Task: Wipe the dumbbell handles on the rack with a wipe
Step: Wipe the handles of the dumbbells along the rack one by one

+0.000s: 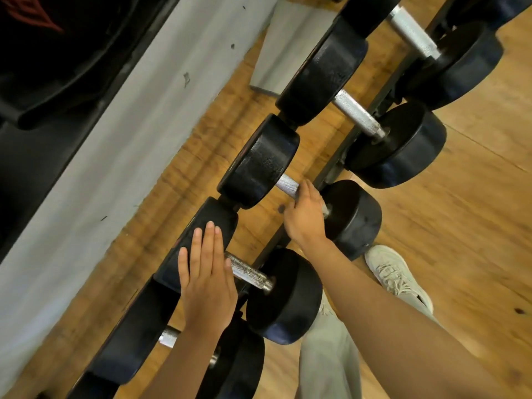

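Black dumbbell heads, knurled silver handles, tan wood-grain floor

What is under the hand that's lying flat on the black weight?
Under the flat left hand is the black dumbbell head and the start of its silver handle. The part of the head beneath the palm is covered.

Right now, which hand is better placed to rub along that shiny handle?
The right hand: its fingers already curl round the dumbbell handle. The left hand rests flat on a black weight head.
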{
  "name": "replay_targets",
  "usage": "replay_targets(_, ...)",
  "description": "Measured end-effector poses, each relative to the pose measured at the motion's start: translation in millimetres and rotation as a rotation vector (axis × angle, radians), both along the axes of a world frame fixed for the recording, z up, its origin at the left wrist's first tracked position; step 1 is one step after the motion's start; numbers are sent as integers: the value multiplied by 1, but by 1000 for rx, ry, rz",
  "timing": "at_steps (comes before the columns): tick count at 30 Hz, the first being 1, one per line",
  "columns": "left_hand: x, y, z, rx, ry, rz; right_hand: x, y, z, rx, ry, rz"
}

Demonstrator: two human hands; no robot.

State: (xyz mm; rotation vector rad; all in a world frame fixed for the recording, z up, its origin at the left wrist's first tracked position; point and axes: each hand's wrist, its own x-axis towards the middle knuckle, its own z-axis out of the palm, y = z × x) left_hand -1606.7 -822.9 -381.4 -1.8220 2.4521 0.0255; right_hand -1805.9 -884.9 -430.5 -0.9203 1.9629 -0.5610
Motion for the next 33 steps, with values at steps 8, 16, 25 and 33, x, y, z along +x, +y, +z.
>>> replay_targets(8, -1, 0, 1, -18, -17, -3, -1, 12, -6, -131, -45, 114)
replay_targets(16, -1, 0, -1, -20, -35, 10, 1, 8, -6, -56, 9, 94)
replay_targets(25, -3, 1, -1, -31, -43, 16, -5, 21, -14, -222, 121, 353)
replay_targets(33, -3, 0, -1, -26, -43, 13, -16, 10, -13, -68, 147, 358)
